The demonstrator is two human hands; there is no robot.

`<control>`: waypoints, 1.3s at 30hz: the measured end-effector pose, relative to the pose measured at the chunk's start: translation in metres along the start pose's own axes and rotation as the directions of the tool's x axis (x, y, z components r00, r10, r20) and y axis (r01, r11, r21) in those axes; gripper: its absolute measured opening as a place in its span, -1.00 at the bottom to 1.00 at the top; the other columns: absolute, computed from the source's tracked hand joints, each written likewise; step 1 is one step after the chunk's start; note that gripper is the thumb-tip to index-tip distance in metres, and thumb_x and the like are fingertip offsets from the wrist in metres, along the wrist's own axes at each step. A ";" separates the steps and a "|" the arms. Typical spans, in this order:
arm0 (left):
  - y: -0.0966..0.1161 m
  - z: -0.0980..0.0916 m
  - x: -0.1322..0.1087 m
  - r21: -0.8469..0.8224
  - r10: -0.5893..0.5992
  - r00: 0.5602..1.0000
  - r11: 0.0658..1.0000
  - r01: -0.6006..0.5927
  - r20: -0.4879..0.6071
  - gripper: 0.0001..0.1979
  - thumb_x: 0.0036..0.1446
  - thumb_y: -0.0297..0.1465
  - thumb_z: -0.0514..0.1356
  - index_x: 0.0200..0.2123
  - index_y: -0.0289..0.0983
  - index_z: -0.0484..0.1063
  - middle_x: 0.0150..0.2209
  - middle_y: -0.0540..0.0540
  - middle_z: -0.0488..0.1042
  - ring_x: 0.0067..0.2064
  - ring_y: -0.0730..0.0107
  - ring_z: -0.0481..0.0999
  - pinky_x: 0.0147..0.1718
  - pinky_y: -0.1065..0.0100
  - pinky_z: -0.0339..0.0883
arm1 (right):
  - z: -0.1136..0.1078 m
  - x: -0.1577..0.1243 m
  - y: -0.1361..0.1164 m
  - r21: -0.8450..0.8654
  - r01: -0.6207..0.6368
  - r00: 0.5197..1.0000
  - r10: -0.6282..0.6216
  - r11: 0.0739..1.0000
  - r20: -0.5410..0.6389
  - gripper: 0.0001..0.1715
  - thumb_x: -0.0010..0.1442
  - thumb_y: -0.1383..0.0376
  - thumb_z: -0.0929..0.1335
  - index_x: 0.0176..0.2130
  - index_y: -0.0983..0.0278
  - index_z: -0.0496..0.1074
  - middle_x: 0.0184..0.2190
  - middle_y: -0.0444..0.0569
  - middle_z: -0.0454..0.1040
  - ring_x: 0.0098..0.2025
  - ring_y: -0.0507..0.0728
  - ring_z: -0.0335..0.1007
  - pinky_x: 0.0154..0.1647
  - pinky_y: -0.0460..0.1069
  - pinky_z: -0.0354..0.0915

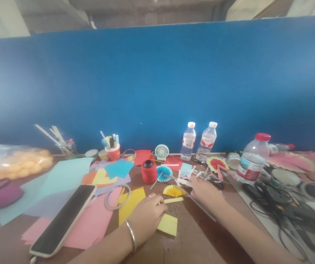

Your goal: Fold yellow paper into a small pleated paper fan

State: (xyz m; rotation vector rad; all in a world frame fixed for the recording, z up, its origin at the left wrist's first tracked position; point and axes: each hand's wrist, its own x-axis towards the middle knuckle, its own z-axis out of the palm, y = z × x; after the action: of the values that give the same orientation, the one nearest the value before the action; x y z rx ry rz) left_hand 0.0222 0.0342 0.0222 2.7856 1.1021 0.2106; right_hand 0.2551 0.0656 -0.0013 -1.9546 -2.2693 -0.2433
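My left hand (146, 216) is curled closed on the brown table, pinching the near end of a narrow yellow paper strip (174, 200). A folded yellow paper piece (168, 224) lies just under it. My right hand (204, 190) reaches forward with fingers bent, resting among white paper scraps (185, 181); what it grips, if anything, is hidden. A small yellow paper fan (173, 190) lies between the two hands. A blue paper fan (163, 173) sits just beyond it.
A phone (62, 220) lies on pink paper (91, 223) at left. A red cup-shaped holder (149, 171), a pen cup (113, 150), three water bottles (188, 141) (207, 141) (252, 157), tangled black cables (281, 205) and a blue partition (157, 80) surround the work area.
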 end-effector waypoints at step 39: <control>-0.001 0.011 -0.026 0.039 -0.266 0.964 0.963 0.265 0.005 -0.35 -0.05 -0.11 0.07 0.12 -0.22 0.07 0.03 -0.20 0.21 0.01 0.00 0.15 -0.04 0.06 0.04 | -0.009 -0.037 -0.006 0.357 0.390 0.918 -0.391 0.849 -0.074 -0.67 0.18 0.26 0.15 -0.22 0.08 0.44 -0.32 -0.12 0.44 -0.45 -0.03 0.33 -0.44 -0.13 0.10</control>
State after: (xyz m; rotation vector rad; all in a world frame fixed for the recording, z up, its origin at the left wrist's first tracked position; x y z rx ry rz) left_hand 0.0051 0.0164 0.0092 2.6282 1.4744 0.1459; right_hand 0.2550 0.0266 0.0000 -1.3032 -2.4767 0.1387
